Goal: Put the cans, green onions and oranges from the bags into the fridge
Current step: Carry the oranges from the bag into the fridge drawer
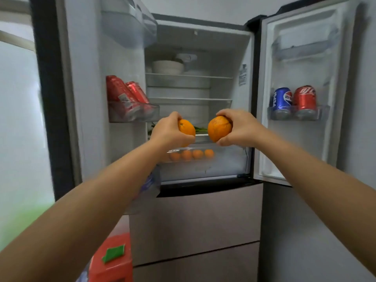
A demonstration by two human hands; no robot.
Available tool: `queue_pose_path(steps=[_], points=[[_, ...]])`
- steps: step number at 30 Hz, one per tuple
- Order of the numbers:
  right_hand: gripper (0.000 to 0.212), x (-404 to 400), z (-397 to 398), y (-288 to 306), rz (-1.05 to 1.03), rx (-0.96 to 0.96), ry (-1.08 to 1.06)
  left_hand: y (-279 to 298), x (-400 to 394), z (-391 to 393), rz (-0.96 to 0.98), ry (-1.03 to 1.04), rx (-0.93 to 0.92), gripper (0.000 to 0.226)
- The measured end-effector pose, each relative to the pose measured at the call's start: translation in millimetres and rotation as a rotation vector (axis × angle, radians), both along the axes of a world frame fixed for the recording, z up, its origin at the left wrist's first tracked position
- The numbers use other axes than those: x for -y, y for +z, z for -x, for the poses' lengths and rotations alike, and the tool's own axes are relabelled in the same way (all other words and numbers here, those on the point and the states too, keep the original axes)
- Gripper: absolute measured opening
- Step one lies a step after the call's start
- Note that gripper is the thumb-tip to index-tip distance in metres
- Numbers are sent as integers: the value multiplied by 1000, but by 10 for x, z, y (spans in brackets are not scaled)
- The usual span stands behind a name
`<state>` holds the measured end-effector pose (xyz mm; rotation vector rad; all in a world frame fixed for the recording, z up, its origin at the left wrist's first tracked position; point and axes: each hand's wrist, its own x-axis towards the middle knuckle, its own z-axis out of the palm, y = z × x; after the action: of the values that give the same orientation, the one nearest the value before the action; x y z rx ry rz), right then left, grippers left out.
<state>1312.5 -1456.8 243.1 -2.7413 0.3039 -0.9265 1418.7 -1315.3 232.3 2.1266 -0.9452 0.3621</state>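
1. Left hand and right hand each wrapped around an orange, held at the open fridge.
2. Guessing they're headed for the drawer below, where more oranges sit.

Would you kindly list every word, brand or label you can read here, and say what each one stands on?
Blue can in the right door bin: a Pepsi-style round logo; its lettering is too blurred to read.
Red can beside it: white characters, unreadable.
Two red cans in the left door bin: labels blurred.
Sticker on the fridge's inner wall: too small to read.
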Motion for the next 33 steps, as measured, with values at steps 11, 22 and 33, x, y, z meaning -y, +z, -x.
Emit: queue_pose_path(steps=[11, 22, 33], points=[[65, 1708, -1959, 185, 140, -120, 51, 57, 1504, -1806, -216, 253, -111, 55], [64, 2259, -3848, -80, 473, -709, 323, 16, 2158, -3326, -831, 346, -346, 67], [61, 2169, -4577, -836, 376, -808, 476, -606, 2315, -3959, -1111, 197, -484, 38]])
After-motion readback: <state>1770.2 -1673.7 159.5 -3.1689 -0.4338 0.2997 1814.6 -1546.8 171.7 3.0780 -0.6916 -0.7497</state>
